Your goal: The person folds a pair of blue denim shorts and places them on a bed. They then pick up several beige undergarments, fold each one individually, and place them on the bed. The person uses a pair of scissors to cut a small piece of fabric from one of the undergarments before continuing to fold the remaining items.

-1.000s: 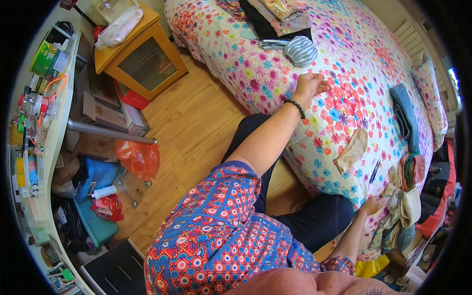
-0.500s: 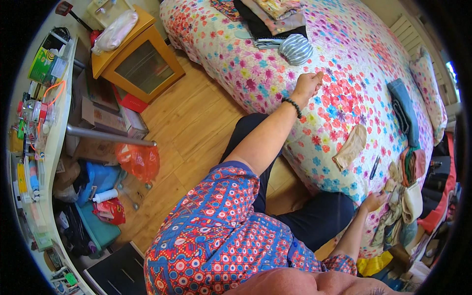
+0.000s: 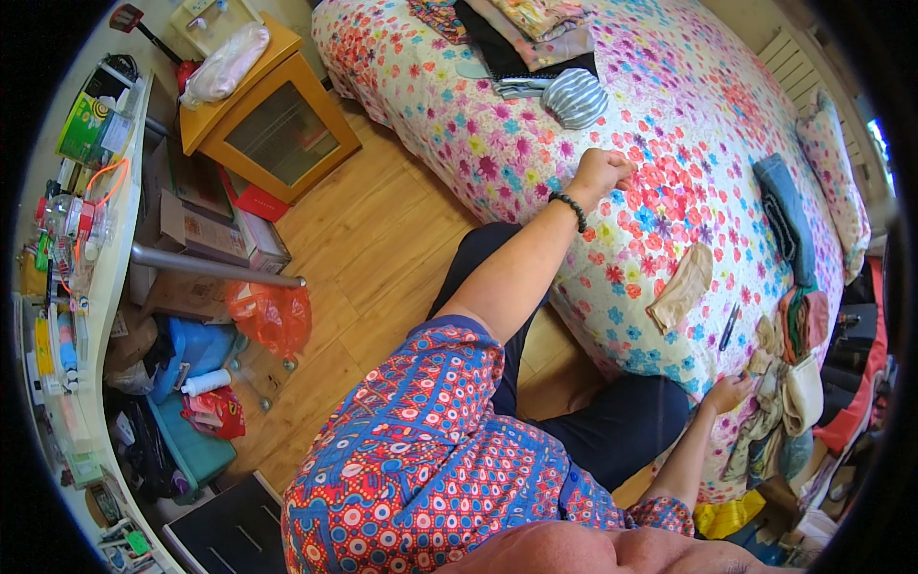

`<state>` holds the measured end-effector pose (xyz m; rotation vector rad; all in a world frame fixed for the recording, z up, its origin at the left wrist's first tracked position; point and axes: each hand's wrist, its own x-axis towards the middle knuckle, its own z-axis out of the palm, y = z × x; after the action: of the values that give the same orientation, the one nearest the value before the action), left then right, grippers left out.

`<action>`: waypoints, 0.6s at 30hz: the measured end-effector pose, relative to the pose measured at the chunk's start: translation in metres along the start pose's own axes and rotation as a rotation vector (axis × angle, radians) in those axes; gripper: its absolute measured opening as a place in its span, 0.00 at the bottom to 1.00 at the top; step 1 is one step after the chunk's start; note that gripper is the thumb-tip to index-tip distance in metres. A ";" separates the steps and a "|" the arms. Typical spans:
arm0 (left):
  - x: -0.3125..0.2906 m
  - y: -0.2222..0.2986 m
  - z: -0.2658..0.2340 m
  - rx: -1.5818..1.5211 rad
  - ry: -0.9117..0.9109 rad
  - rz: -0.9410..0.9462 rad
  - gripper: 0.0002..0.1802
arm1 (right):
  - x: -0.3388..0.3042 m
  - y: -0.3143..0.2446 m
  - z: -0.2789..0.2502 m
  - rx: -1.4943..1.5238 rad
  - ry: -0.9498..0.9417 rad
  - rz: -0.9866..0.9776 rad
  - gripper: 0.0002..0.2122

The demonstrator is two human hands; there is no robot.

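My left hand (image 3: 604, 176), with a dark bead bracelet on the wrist, is raised over the floral bedspread (image 3: 535, 163). Its fingers are curled together; anything between them is too small to make out. Near the bed's right front edge, my right hand (image 3: 729, 393) has its fingers closed, close beside a heap of crumpled, muted cloth (image 3: 762, 421). Whatever it pinches cannot be made out. Between the hands lie a beige sock-like piece (image 3: 681, 289) and a small, slender dark tool (image 3: 730, 327). A striped, rounded cloth bundle (image 3: 575, 99) rests beyond my left hand.
Folded clothes (image 3: 521, 43) lie at the far side of the bed. Rolled jeans (image 3: 784, 220) and other rolled garments (image 3: 801, 325) sit to the right. A wooden cabinet (image 3: 277, 124) stands left of the bed, near a cluttered desk (image 3: 105, 316) with boxes and bags beneath.
My left hand has turned slightly at the wrist, its fingertips dropping a little from their raised position. My right hand stays nearly in place beside the cloth.
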<state>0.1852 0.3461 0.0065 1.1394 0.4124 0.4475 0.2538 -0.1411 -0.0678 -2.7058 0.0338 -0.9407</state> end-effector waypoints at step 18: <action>0.005 -0.001 0.002 0.024 0.057 0.058 0.16 | -0.004 -0.004 -0.003 -0.007 -0.037 -0.004 0.12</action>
<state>0.1905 0.3469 0.0058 1.1663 0.4360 0.5278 0.2483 -0.1372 -0.0672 -2.7298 0.0246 -0.8935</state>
